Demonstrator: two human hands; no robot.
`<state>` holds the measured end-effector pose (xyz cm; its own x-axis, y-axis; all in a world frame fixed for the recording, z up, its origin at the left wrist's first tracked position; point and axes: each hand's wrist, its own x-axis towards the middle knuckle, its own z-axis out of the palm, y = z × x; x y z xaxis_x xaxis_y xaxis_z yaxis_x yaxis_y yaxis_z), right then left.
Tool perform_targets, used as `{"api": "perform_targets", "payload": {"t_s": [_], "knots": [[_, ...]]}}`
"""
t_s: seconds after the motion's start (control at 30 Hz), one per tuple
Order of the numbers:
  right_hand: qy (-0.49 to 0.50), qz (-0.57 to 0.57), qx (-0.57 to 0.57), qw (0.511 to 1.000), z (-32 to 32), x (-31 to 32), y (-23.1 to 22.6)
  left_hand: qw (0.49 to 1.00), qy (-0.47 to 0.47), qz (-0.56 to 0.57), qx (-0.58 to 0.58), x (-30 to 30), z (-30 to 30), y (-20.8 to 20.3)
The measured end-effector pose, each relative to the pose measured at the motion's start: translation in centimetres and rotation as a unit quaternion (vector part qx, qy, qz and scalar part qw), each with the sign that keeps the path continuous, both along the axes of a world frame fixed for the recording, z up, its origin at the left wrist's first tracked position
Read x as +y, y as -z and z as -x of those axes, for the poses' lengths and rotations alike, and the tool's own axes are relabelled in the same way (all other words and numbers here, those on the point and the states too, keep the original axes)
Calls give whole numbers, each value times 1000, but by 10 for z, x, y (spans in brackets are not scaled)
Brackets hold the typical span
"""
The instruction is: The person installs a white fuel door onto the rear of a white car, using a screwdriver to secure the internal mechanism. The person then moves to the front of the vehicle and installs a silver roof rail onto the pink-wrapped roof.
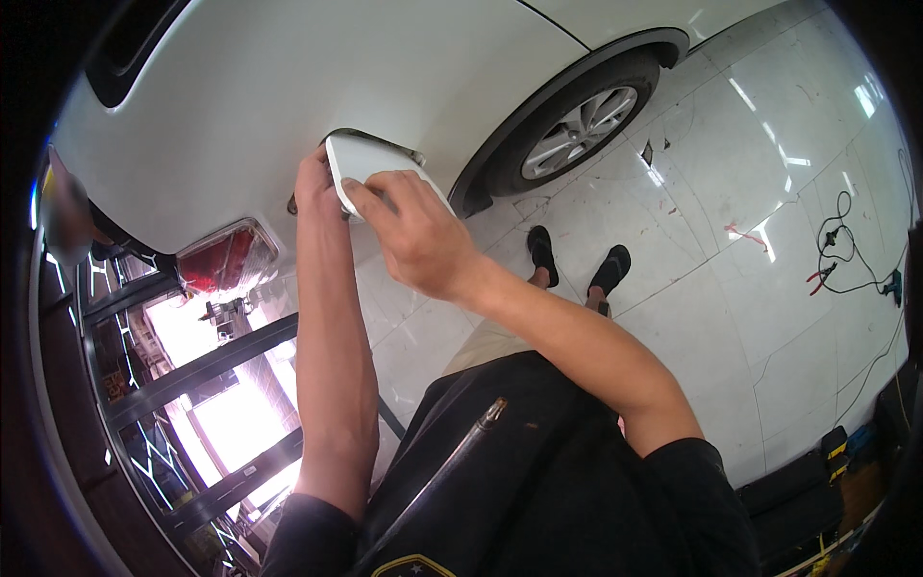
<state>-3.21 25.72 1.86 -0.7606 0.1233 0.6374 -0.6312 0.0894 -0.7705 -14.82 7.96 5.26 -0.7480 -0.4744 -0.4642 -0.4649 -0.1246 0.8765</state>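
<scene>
While the head view is looking down the body, a white flap (370, 159) is standing out from an opening (380, 140) in the pale car (240, 96), between wheel (582, 135) and tail light (221, 258). Left hand (315, 181) is sitting at the flap's left edge, fingers going in behind; the tips are hiding, so cannot tell whether they are grasping or loose. Probably it is backing the flap from the inner side. Right hand (423, 236) is resting half-curled on the outer face, thumb near the flap's lower-left corner, fingers bent; cannot tell if it is pinching or only pressing. Placing one hand behind and one in front is likely keeping a thin part from shifting. Shoes (608, 269) are standing slightly apart on the tiled floor (711, 346), near the wheel, presumably for balance while both hands are occupied. Metal rod (452, 462) is showing across the dark shirt (567, 462), held by neither hand; what is supporting it, cannot tell. Black cable (848, 258) is lying loosely looped off to the right, well apart from the hands
</scene>
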Motion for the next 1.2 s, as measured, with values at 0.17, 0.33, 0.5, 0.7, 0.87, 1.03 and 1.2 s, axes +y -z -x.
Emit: {"api": "perform_targets", "payload": {"t_s": [0.17,0.33,0.5,0.7,0.87,1.03,1.2], "knots": [[-8,3,-10,1000,-2,2,-1,1000,-6,-25,-8,-8,6,2],[-11,0,-6,1000,-8,-4,-4,997,27,-76,-5,-80,16,20],[18,-4,-7,1000,3,-3,5,999,-17,-14,24,-6,12,12],[-1,-7,-14,1000,-5,-4,1,998,7,-46,33,-18,3,14],[0,-9,-15,1000,-5,-4,1,999,-23,-21,23,-19,10,20],[4,-10,-8,1000,-2,-3,4,999,-11,-9,40,-5,8,20],[4,-7,-5,1000,-2,-6,1,996,-55,66,31,-22,12,35]]}}
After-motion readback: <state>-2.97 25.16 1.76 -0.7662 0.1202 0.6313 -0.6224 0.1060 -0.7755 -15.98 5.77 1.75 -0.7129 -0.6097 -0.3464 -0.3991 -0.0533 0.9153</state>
